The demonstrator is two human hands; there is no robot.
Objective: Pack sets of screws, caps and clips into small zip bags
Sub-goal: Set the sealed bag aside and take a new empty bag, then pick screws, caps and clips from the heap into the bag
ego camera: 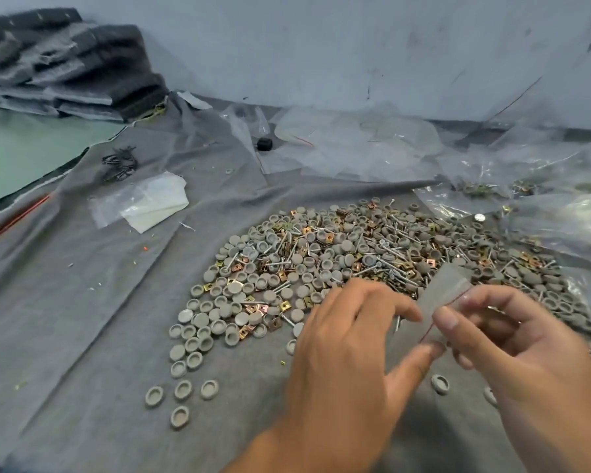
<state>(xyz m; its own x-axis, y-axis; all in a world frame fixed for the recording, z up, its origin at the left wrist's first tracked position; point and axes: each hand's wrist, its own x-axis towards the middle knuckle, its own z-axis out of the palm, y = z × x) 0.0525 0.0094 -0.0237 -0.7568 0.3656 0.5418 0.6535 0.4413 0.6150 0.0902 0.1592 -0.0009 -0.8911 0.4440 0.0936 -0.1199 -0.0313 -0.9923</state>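
Observation:
A small clear zip bag (440, 295) with a red seal line is held above the front of the pile. My left hand (348, 339) pinches its left edge between thumb and fingers. My right hand (512, 339) pinches its right side, thumb on the red line. Behind them a wide heap of grey round caps (239, 291), silver screws (389, 254) and brass-coloured square clips (284, 274) lies on the grey cloth (99, 302). A few loose caps (183, 390) lie apart at the front left. What the bag holds is unclear.
A small stack of empty zip bags (151, 203) lies at the left, with black rings (120, 163) behind it. Larger clear plastic bags (355, 141) spread along the back and right, some holding packed parts (485, 189). Folded dark felt (65, 63) is piled at the far left against the wall.

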